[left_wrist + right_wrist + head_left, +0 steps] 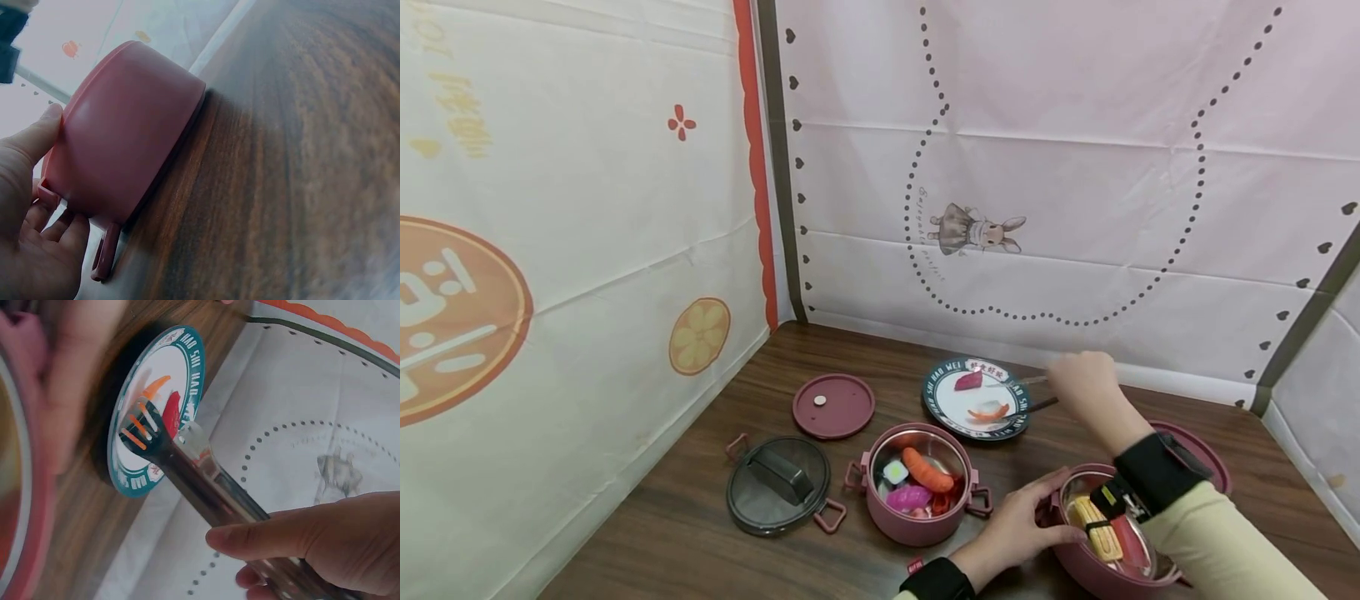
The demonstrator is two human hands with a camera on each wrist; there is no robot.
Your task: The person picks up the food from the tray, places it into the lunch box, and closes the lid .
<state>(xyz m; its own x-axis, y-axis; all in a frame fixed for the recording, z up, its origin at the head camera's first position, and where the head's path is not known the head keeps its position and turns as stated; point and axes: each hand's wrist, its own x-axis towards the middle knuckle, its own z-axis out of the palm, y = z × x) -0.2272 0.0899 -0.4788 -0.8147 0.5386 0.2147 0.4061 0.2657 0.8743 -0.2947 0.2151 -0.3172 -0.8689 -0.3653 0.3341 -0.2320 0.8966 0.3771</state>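
My right hand (pixel 1084 385) grips a pair of tongs (pixel 200 487) with a dark slotted tip and a clear tip. The tips hover over a plate (pixel 951 408) with a teal lettered rim, where a dark red piece (pixel 968 381) and an orange curved piece (pixel 988 414) lie. With thumb at the rim and fingers by the side handle, my left hand (pixel 1018 521) holds the right-hand pink pot (pixel 131 125). Inside that pot a toy corn cob (pixel 1097 529) and a red piece show, partly hidden by my right wrist.
Left of my left hand, a second pink pot (pixel 913 529) holds a sausage (pixel 927 471), a purple piece and other toy foods. A dark pot lid (pixel 775 487) and a maroon disc (pixel 842 417) lie further left. Another maroon disc (pixel 1206 454) sits behind my right forearm.
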